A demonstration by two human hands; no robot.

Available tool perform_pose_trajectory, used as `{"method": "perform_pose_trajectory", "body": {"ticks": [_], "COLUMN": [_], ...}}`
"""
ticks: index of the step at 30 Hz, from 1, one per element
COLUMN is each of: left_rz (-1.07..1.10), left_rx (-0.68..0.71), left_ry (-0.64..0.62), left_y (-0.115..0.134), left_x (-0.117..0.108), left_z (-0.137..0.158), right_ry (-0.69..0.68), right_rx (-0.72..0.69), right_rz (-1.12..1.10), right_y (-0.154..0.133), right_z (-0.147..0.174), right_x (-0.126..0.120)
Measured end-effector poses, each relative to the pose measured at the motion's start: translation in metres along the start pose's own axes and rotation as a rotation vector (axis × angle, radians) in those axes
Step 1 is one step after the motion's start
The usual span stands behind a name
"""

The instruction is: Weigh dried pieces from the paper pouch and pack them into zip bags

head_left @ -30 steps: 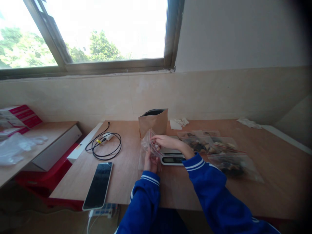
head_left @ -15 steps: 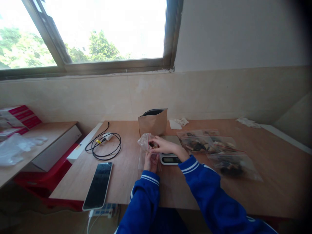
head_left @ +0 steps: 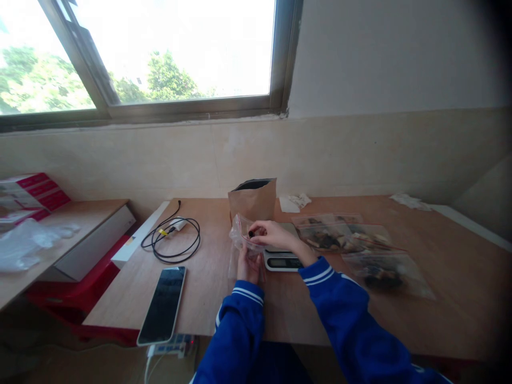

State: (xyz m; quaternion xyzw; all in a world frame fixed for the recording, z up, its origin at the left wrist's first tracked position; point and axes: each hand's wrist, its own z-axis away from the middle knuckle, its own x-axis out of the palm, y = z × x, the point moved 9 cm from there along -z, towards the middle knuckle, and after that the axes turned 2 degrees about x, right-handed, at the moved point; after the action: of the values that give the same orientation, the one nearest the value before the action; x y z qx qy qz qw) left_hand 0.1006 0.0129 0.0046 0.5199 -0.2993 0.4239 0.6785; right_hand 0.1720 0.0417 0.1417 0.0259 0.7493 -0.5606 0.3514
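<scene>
My left hand [head_left: 248,265] is closed on a clear zip bag [head_left: 239,230], keeping it upright with its mouth open. At that mouth, my right hand [head_left: 269,234] pinches a small dark piece [head_left: 251,234], too small to name. A kitchen scale [head_left: 283,261] with a grey display lies under and beside my right hand, partly hidden by it. Just behind the hands stands an open brown paper pouch [head_left: 254,200]. Several filled zip bags [head_left: 392,272] with dark and pale dried pieces lie to the right of the scale.
A phone [head_left: 162,305] overhangs the front table edge at left, with a coiled black cable [head_left: 172,240] behind it. Crumpled tissues [head_left: 296,202] lie near the wall. On the left side table are pink-and-white boxes [head_left: 40,194] and a plastic bag [head_left: 28,245].
My right hand has moved slightly right, and the dark piece now shows between its fingertips. The bag's mouth appears wider. The view has shifted a little.
</scene>
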Motion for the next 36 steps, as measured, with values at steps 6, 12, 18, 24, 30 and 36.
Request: {"method": "perform_pose_trajectory", "body": {"ticks": [6,12,18,24,30,36], "left_rz": [-0.046,-0.083,-0.06,-0.039,-0.017,-0.036], "left_rx": [0.005,0.006,0.002,0.005,-0.016,-0.035], "left_ry": [0.007,0.021,0.044,0.128,0.135,0.096], "left_y": [-0.002,-0.002,-0.002,-0.001,-0.002,-0.001], "left_x": [-0.003,-0.005,-0.004,-0.009,-0.01,-0.005], "left_z": [-0.002,-0.002,-0.001,0.002,0.003,0.002], "right_ry": [0.186,0.184,0.08,0.012,0.002,0.117], "right_rx": [-0.031,-0.066,-0.094,-0.244,-0.221,-0.132], "right_rz": [-0.069,-0.077,0.037,0.165,0.094,-0.19], "right_y": [0.004,0.002,-0.008,-0.014,-0.009,0.006], "right_z": [-0.002,-0.002,0.002,0.004,0.001,0.001], "right_x": [-0.02,-0.021,0.006,0.023,0.023,0.007]}}
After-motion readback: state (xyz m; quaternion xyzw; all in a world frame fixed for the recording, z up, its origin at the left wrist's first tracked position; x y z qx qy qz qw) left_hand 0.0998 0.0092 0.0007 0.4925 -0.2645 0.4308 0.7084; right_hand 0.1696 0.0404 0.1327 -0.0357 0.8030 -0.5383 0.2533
